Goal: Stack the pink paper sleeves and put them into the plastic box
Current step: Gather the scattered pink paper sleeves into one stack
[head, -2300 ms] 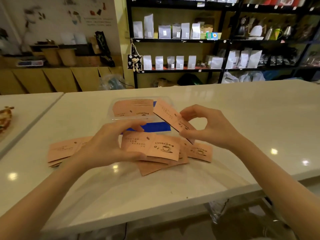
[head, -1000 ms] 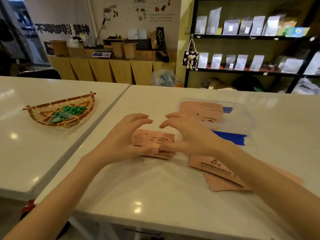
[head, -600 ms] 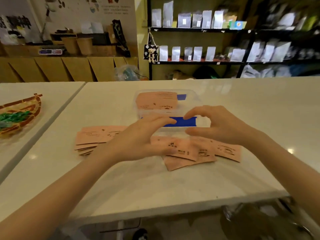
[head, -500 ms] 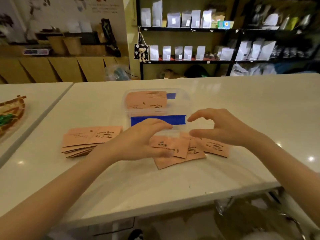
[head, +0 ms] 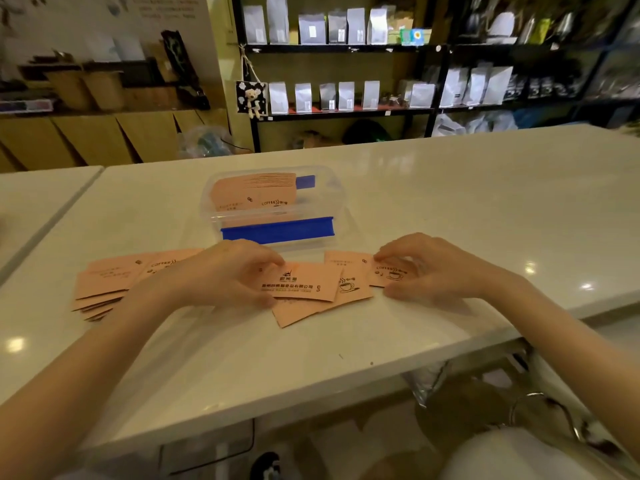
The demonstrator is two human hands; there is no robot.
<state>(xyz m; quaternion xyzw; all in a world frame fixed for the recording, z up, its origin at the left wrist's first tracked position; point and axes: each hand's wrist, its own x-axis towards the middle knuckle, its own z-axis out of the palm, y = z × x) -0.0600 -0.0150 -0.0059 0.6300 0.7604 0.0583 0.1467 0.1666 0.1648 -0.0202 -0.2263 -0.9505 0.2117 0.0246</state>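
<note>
Several pink paper sleeves (head: 311, 289) lie overlapped on the white table just in front of the clear plastic box (head: 332, 199), which has a blue strip along its near side and pink sleeves inside (head: 252, 194). A second pile of sleeves (head: 114, 282) lies fanned out at the left. My left hand (head: 225, 275) pinches the left edge of the top sleeve in the middle pile. My right hand (head: 429, 268) grips the rightmost sleeve (head: 388, 275), thumb under its near edge and fingers on top.
The white table (head: 450, 202) runs far to the right; its front edge is close below the piles. A second white table (head: 31, 199) stands at the left across a narrow gap. Shelves with silver pouches (head: 329, 95) stand behind.
Both hands have come down onto the middle pile and spread apart: the left now pinches the top sleeve, the right has moved right onto the end sleeve. The camera view has shifted.
</note>
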